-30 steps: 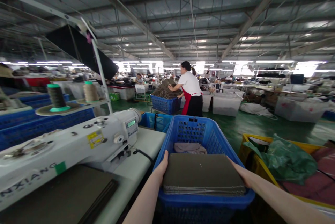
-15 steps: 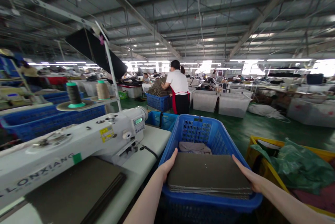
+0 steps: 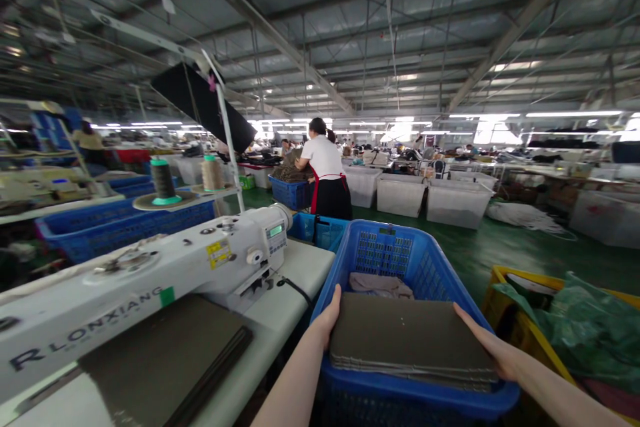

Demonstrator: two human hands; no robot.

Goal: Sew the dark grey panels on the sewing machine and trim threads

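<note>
So you had both hands on that stack of dark grey panels, one at each short end: your left hand pressed against the left edge with the thumb up, your right hand flat along the right edge. Neither was curled shut, more like clamped on the stack from both sides. The stack sat in the near end of the blue basket, its front edge resting around the near rim, so I'd say it was only partly seated or partly lifted; I couldn't tell which from this alone. It was several sheets thick, too thin to count properly. Behind it in the same basket lay one crumpled greyish piece.

To your left, the tabletop carried one white sewing machine and another flat dark stack under its arm. On your right was one yellow bin with green plastic sheeting spilling over it.

Further back were two thread cones on the stand, then a smaller blue crate just beyond the tabletop. Well past that, one person in a white top and red apron was bent over another blue crate full of dark pieces, with three white tubs beside them on the green floor.
</note>
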